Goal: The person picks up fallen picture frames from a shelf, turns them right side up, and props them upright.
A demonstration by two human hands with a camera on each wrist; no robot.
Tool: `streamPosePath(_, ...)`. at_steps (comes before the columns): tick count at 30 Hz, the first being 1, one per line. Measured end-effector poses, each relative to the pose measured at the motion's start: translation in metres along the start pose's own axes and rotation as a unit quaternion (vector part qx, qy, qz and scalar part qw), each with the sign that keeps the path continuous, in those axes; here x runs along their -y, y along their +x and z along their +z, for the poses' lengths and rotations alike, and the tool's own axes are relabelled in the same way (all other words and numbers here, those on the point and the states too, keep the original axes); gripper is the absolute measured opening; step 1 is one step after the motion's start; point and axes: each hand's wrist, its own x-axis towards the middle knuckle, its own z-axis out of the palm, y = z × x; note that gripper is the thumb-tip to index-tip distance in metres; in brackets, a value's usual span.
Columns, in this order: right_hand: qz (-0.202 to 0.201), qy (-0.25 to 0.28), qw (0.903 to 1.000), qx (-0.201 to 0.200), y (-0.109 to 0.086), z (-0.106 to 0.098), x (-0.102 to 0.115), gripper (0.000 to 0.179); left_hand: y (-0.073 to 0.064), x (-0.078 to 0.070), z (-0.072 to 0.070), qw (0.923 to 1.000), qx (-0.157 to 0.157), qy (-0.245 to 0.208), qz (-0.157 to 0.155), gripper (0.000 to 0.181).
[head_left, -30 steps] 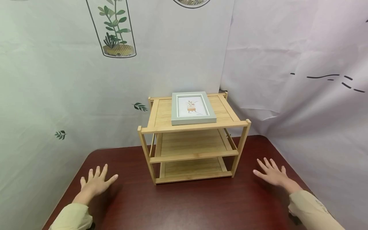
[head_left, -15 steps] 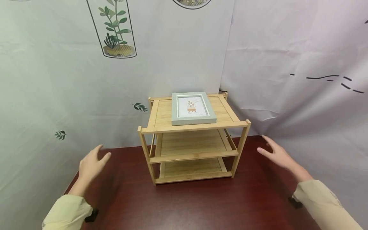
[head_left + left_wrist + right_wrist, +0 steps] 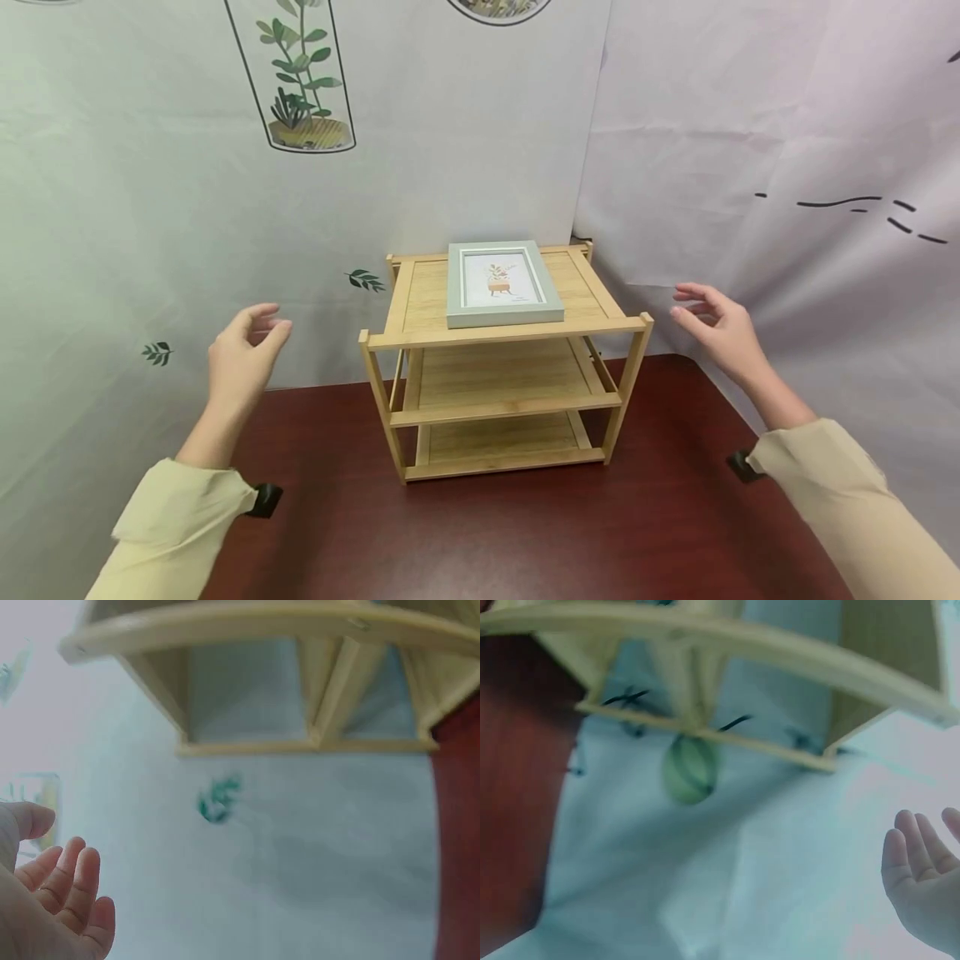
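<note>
Picture frame (image 3: 504, 283) flat on wooden rack (image 3: 506, 407)
Lying flat presumably keeps it stable; left hand (image 3: 242, 352) and right hand (image 3: 726, 332), both empty, fingers relaxed, flank the rack.

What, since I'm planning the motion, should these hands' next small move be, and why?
Probably move the left hand and right hand inward toward the picture frame: it lies face up on top of the wooden rack, while both hands hang in the air, holding nothing, one on each side of the rack.
</note>
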Motion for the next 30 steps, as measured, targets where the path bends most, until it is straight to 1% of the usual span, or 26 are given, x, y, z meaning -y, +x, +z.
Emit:
streamPosePath(4,-0.017,0.03,0.9994,-0.004,0.016,0.006,0.021,0.027,0.007,-0.026,0.001,0.9992,0.011,-0.032,0.021,0.043)
streamPosePath(7,-0.031,0.041,0.9987,0.003,0.028,0.013,0.037,0.026,0.011,-0.046,0.007,0.998,0.013,-0.052,0.035,0.041)
streamPosePath(10,-0.041,0.043,0.9982,0.015,0.039,0.023,0.049,0.027,0.013,-0.064,0.014,0.9963,0.026,-0.064,0.052,0.04)
streamPosePath(13,-0.037,0.034,0.9982,0.033,0.049,0.035,0.058,0.029,0.014,-0.08,0.024,0.9934,0.057,-0.07,0.071,0.043)
streamPosePath(16,-0.025,0.017,0.9977,0.06,0.058,0.049,0.063,0.03,0.017,-0.093,0.036,0.9893,0.091,-0.079,0.082,0.049)
streamPosePath(20,-0.002,0.001,0.9937,0.112,0.068,0.065,0.068,0.033,0.021,-0.106,0.054,0.9833,0.132,-0.098,0.079,0.061)
streamPosePath(23,0.02,-0.008,0.9896,0.142,0.076,0.075,0.07,0.035,0.024,-0.112,0.067,0.9789,0.157,-0.107,0.074,0.069)
streamPosePath(26,0.036,-0.014,0.9876,0.152,0.083,0.086,0.068,0.035,0.026,-0.117,0.08,0.9762,0.176,-0.109,0.064,0.07)
streamPosePath(30,0.056,-0.015,0.9863,0.154,0.091,0.099,0.065,0.036,0.03,-0.12,0.095,0.9743,0.194,-0.105,0.048,0.065)
